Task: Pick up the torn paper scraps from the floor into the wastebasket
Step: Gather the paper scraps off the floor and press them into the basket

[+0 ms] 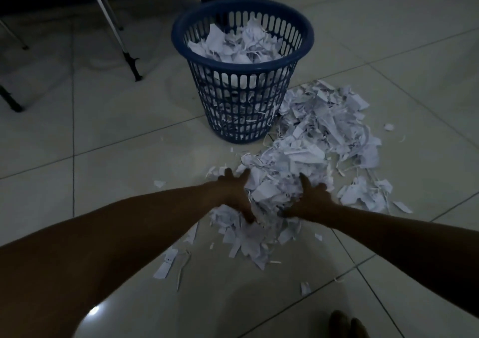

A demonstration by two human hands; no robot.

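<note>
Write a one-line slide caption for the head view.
Both hands, left and right, gather scraps beside a part-filled blue wastebasket.
</note>
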